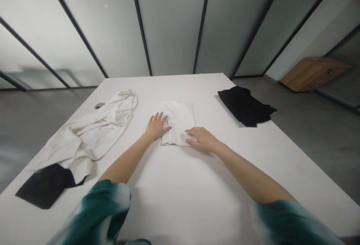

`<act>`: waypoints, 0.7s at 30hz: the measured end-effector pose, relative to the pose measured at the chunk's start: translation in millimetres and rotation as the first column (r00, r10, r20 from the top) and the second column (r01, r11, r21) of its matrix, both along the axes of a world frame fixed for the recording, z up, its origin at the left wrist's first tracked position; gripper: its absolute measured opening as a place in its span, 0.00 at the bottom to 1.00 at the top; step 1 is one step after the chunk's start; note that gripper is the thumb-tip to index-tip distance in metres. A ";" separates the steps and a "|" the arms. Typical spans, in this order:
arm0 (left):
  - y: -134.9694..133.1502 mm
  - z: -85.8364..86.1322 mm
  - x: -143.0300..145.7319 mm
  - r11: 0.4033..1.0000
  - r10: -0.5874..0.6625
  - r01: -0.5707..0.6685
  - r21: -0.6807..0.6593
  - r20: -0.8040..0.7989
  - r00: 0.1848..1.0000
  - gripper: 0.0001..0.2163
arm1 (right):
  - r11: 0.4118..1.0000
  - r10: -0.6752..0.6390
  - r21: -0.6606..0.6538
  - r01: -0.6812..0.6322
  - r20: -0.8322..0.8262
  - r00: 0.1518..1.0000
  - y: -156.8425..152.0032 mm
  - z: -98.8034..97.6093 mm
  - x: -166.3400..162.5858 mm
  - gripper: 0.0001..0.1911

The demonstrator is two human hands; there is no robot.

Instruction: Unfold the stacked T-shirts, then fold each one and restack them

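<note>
A white cloth garment [178,115], folded into a flat rectangle, lies in the middle of the table. My left hand [158,126] rests with spread fingers on its left edge, where the fabric puckers into small creases. Over the lower right part of the garment is my right hand [201,138], its fingers stretched out and apart. Neither hand grips the fabric. Whether the right fingertips press on it or hover just above, I cannot tell.
On the left, a rumpled white garment [95,132] partly covers a black cloth [45,187]. Behind it sits a small grey round object [99,105]. Folded black garments [244,106] lie at the right edge of the white table [180,207]. A wooden cabinet [312,73] stands beyond.
</note>
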State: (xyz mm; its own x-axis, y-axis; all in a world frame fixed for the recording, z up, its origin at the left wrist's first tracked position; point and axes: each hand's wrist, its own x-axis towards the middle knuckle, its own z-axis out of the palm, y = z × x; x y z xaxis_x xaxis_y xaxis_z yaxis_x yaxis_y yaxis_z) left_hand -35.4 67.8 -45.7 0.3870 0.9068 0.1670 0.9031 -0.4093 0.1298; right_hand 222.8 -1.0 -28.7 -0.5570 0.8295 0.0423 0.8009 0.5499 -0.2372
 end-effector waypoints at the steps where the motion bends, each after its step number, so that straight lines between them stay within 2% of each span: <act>1: 2.2 1.8 0.2 1.000 -0.001 0.000 0.031 0.017 1.000 0.24 | 1.000 0.004 0.015 -0.004 -0.020 1.000 0.3 2.1 -0.4 0.26; 3: 2.2 5.2 1.3 0.997 -0.065 0.064 0.032 0.038 0.997 0.18 | 0.999 0.000 0.035 0.001 -0.029 1.000 1.3 2.5 1.0 0.26; 5: -3.6 4.7 1.9 0.982 -0.185 0.187 -0.028 0.045 0.982 0.16 | 1.000 -0.010 0.018 0.010 -0.004 1.000 2.7 -3.6 5.3 0.28; 8: -16.1 -4.3 -0.8 0.957 -0.281 0.284 -0.060 0.063 0.958 0.23 | 0.997 -0.074 -0.001 0.074 0.031 0.997 8.7 -20.6 16.0 0.32; 12: -23.4 -15.8 -8.9 0.956 -0.282 0.289 -0.055 0.103 0.954 0.33 | 0.986 -0.163 0.043 0.163 -0.008 0.987 23.6 -40.4 32.2 0.30; 16: -21.4 -14.4 -14.5 0.946 -0.318 0.324 -0.010 0.173 0.932 0.25 | 0.986 -0.148 0.066 0.155 -0.097 0.984 30.2 -48.8 43.5 0.30; 21: -22.8 -10.6 -10.8 0.922 -0.386 0.387 0.024 0.161 0.909 0.11 | 0.988 -0.138 0.053 0.145 -0.121 0.983 22.1 -49.5 41.0 0.37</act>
